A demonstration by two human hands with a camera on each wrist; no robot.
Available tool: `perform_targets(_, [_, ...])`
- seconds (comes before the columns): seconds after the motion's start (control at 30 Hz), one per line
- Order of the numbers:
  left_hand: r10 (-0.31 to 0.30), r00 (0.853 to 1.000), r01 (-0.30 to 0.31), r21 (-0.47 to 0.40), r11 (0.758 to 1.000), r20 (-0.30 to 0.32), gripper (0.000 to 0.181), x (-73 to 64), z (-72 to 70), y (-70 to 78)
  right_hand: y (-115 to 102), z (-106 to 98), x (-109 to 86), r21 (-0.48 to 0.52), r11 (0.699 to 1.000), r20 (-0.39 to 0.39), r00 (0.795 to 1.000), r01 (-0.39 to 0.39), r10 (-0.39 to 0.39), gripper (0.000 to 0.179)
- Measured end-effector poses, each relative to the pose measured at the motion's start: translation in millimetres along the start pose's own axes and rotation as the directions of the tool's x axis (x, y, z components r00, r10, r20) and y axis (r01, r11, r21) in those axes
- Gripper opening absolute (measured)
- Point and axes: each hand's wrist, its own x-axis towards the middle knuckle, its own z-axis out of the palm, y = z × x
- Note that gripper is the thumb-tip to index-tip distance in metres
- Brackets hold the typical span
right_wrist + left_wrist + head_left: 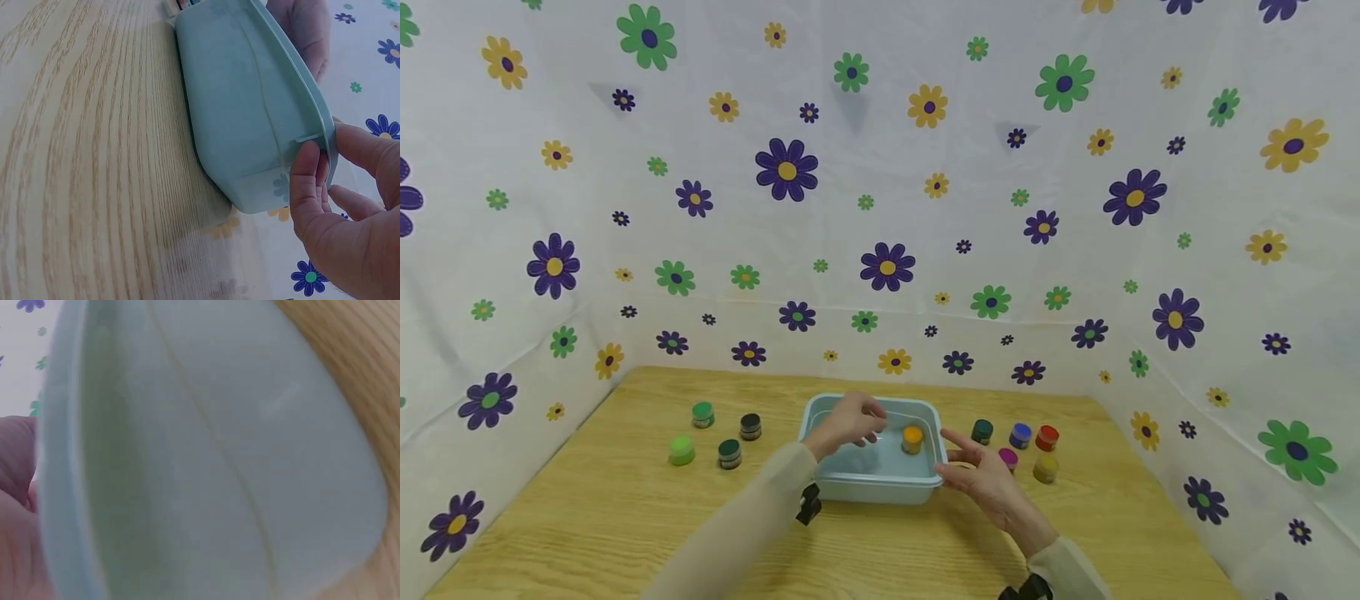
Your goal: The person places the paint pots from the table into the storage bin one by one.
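Note:
A pale blue plastic basin (pixel 880 490) stands on the wooden table, with one small orange paint jar (pixel 912 440) inside, towards its right end. My left hand (pixel 852 419) hangs over the left part of the basin, fingers loosely bent downward; I see nothing between them. At the basin's right end, my right hand (pixel 988 483) pinches the rim near the front corner. The right wrist view shows fingers of the right hand (pixel 350 231) on both sides of the basin's rim (pixel 322 119). In the left wrist view, the basin's outer wall (pixel 262 425) hides most of the left hand (pixel 22 519).
Left of the basin are green (pixel 703 414), black (pixel 750 427), light green (pixel 682 450) and dark green (pixel 729 454) jars. To the right sit dark green (pixel 982 431), blue (pixel 1020 435), red (pixel 1047 437), magenta (pixel 1008 459) and yellow (pixel 1045 468) ones. Flowered cloth (pixel 880 217) surrounds the table.

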Motion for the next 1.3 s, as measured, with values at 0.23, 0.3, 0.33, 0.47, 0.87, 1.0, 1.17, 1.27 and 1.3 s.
perform_targets(0.23, [-0.006, 0.994, 0.011, 0.042, 0.999, -0.112, 0.019, -16.5, -23.3, -4.9, -1, 2, -0.3, -0.008, 1.0, 0.014, 1.0, 0.002, -0.002, 0.065])
perform_targets(0.3, [-0.007, 0.991, 0.013, 0.048, 0.999, -0.136, 0.017, -19.9, -28.9, -6.4, 0, 2, 0.4, -0.005, 1.0, 0.014, 1.0, 0.004, -0.004, 0.065])
perform_targets(0.33, [-0.005, 0.99, 0.013, 0.053, 0.999, -0.144, 0.016, -21.5, -31.3, -7.2, 0, 1, 0.4, -0.004, 1.0, 0.01, 1.0, 0.003, -0.003, 0.065])
perform_targets(0.47, [-0.002, 0.985, 0.013, 0.059, 0.998, -0.171, 0.016, -27.3, -43.4, -8.1, 1, 1, 0.7, -0.009, 1.0, -0.01, 1.0, 0.004, -0.004, 0.064])
perform_targets(0.87, [-0.034, 0.996, 0.037, 0.037, 0.999, -0.085, 0.028, -43.5, -97.5, -26.6, 0, 2, 2.4, 0.0, 1.0, -0.011, 1.0, -0.014, 0.014, 0.064])
perform_targets(1.0, [-0.017, 0.999, 0.019, 0.048, 0.999, -0.028, 0.033, -52.1, -115.6, -35.7, 0, 2, 4.6, -0.006, 1.0, -0.002, 1.0, -0.007, 0.007, 0.062])
perform_targets(1.17, [-0.01, 1.0, 0.01, 0.002, 1.0, 0.005, 0.034, -62.0, -134.1, -51.3, 1, 1, 4.4, -0.007, 1.0, -0.002, 1.0, 0.0, 0.0, 0.064])
perform_targets(1.27, [-0.014, 1.0, 0.014, -0.001, 1.0, 0.001, 0.038, -68.3, -141.2, -60.5, 3, 0, 3.6, -0.005, 1.0, -0.008, 1.0, -0.003, 0.003, 0.065])
perform_targets(1.3, [-0.021, 1.0, 0.021, -0.003, 1.0, -0.005, 0.038, -70.3, -142.9, -63.4, 3, 0, 3.1, -0.002, 1.0, -0.009, 1.0, -0.007, 0.007, 0.065])
